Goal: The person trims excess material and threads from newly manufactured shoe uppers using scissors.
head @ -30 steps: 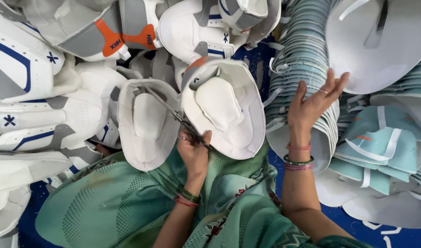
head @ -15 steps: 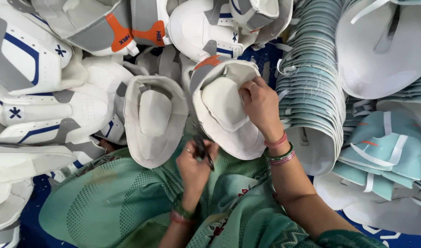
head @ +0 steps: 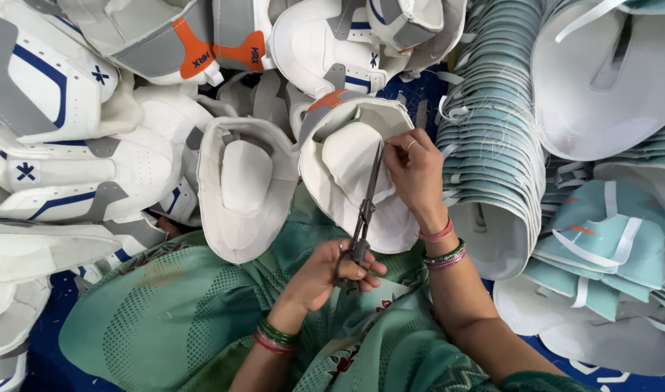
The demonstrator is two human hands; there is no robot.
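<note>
A white curved padded piece [head: 347,156] with an orange and grey tab lies in front of me, over my green-clad lap. My right hand [head: 413,174] grips its right rim, fingers curled over the edge. My left hand [head: 331,270] is closed around the handles of dark metal scissors [head: 366,203]. The blades point up and lie across the inner pad of the piece, next to my right fingers. A second white padded piece [head: 241,189] lies just left of it, untouched.
Many white padded pieces with blue, grey and orange trim [head: 71,131] are heaped at left and top. A tall nested stack of pale teal shells [head: 492,145] stands at right, with more teal and white pieces [head: 608,239] beyond. Blue floor covering [head: 42,363] shows at the bottom.
My right hand came back from the teal stack and took hold of the white piece's rim. My left hand dropped towards my lap, then raised the scissor blades over the piece.
</note>
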